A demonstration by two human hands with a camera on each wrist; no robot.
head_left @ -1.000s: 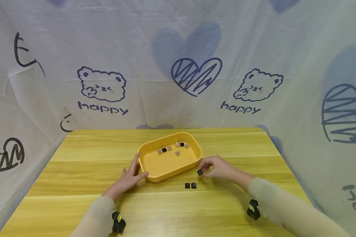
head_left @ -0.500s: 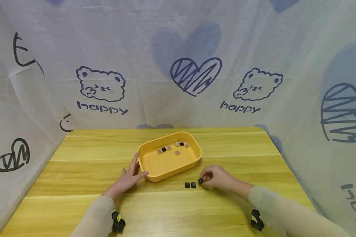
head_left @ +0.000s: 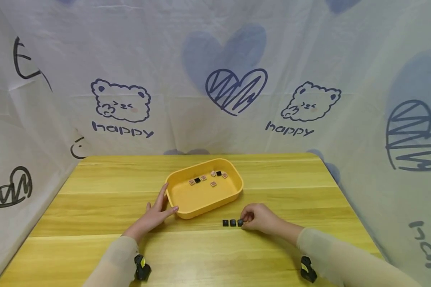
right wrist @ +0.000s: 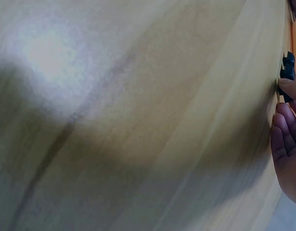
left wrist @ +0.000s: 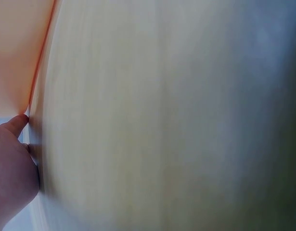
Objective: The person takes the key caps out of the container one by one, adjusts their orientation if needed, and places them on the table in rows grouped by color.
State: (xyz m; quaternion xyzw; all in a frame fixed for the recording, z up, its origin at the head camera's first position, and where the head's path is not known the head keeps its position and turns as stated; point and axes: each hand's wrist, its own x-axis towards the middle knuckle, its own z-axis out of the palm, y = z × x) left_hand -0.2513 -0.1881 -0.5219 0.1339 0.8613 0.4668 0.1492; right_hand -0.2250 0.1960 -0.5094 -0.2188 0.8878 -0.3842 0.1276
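Note:
Three black keycaps stand in a short row on the table in the head view: a left one (head_left: pixel 225 223), a middle one (head_left: pixel 233 223) and a right one (head_left: pixel 240 223). My right hand (head_left: pixel 259 218) pinches the right keycap between thumb and fingertips, down at table level. In the right wrist view the thumb (right wrist: pixel 289 88) lies against the dark keycaps. My left hand (head_left: pixel 153 218) rests at the left corner of a yellow tray (head_left: pixel 209 209), straight fingers along its side and thumb at the near rim. The left wrist view shows a fingertip touching the tray wall (left wrist: pixel 18 53).
Inside the tray lie several pinkish keycaps (head_left: pixel 213 184) with printed faces, plus two black ones, a left one (head_left: pixel 197 180) and a right one (head_left: pixel 219 173). A wood-grain table (head_left: pixel 186 255) carries everything. A printed white cloth (head_left: pixel 179 119) hangs behind it.
My right hand has come down and toward me from beside the tray, bringing its black keycap to the right end of the row. My left hand stays on the tray.

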